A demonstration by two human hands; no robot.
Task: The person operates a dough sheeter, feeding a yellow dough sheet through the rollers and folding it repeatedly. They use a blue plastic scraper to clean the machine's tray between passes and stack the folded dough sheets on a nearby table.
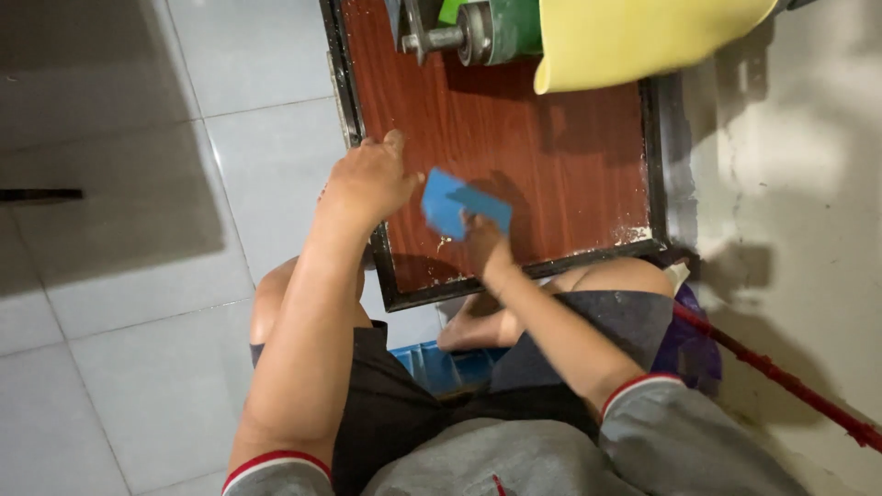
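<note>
right hand point(484, 241) gripping blue scraper point(450, 204) flat on red-brown bench point(551, 165), left hand point(367, 179) just beside it, fingers unclenched, palm resting on bench edge, yellow sheet point(634, 37) and green machine point(487, 28) beyond both hands

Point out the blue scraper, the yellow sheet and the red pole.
blue scraper point(447, 200): head view, on its flat blue face above the right hand.
yellow sheet point(634, 37): head view, on the middle of its curved surface.
red pole point(781, 377): head view, midway along the shaft.
</note>
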